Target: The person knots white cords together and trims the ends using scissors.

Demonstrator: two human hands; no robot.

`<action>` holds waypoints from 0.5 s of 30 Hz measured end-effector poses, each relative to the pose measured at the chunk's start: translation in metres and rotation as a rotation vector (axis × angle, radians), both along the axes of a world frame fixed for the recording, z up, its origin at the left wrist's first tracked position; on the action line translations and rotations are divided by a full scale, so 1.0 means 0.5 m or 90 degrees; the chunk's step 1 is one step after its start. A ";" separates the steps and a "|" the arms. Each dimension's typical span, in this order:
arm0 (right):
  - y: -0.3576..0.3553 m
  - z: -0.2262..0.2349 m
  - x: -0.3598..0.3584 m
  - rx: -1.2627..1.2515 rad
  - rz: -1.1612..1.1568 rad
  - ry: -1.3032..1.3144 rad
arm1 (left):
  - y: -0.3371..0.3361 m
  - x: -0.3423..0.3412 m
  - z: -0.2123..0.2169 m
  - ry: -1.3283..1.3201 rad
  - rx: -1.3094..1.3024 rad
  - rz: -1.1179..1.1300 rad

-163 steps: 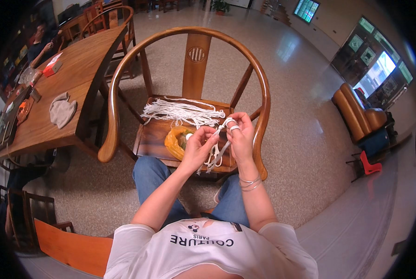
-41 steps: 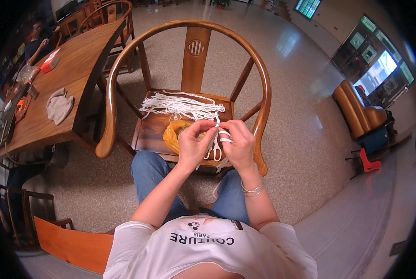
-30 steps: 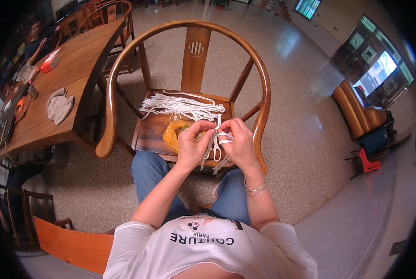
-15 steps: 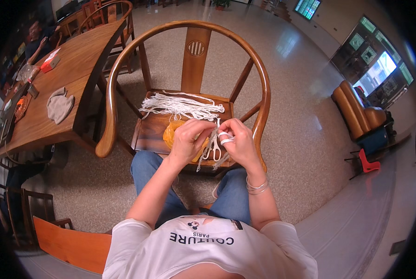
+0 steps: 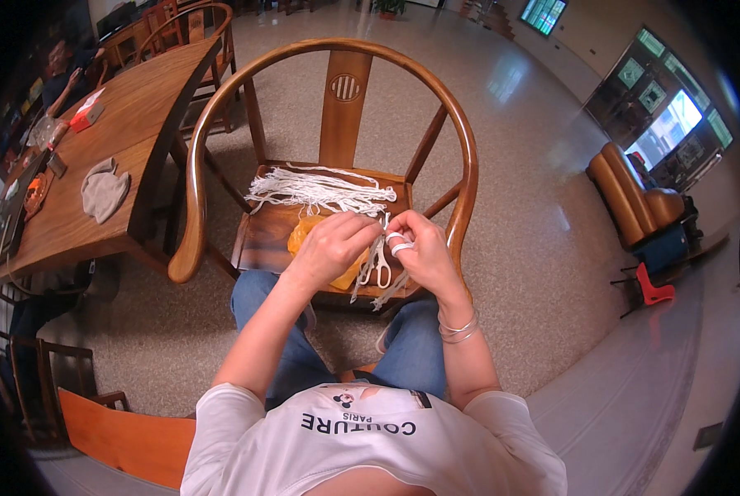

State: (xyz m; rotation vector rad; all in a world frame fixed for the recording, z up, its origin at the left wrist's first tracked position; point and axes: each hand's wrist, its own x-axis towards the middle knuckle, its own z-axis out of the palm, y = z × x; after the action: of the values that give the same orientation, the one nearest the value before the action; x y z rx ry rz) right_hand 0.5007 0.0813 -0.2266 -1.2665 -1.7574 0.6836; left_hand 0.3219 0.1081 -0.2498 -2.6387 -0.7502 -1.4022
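Hands over seat of round-backed brown wooden armchair (image 5: 337,107). Left hand (image 5: 330,248) curled, fingertips pressed together on thin white cords (image 5: 368,266) dangling from between the hands. Right hand (image 5: 415,252) pinching same cords near the top, white tape or cord wrapped round one finger. Pair of scissors (image 5: 380,266) hanging amid the strands; cannot tell which hand carries them.

Judgement on doing it well: keep strands taut between both pinches, blades square to the cord, fingertips out of blade path, cut ends dropping onto seat rather than floor.

Bundle of cut white cords (image 5: 316,190) lying across rear of seat, well apart from the hands. Crumpled orange plastic bag (image 5: 312,236) on seat, mostly hidden under left hand.

Long brown wooden bench (image 5: 97,140) left of the armchair, carrying grey cloth (image 5: 104,188) and small clutter at far end. Speckled polished stone floor (image 5: 527,215). Brown leather sofa (image 5: 630,198) far right, near bright windows.
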 end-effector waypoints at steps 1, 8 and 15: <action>0.000 0.000 0.000 -0.002 0.000 -0.001 | 0.000 -0.001 0.000 0.007 0.006 0.001; 0.005 0.009 -0.006 -0.015 0.000 0.004 | 0.007 -0.002 0.002 0.025 0.044 0.005; 0.006 0.005 -0.008 -0.020 -0.005 0.022 | 0.011 0.011 -0.020 -0.034 0.016 0.015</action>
State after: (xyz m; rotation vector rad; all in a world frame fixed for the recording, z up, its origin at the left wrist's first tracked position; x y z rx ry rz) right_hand 0.4965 0.0842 -0.2241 -1.2737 -1.7189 0.7269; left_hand 0.3274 0.1138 -0.2595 -2.5751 -0.7626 -1.4703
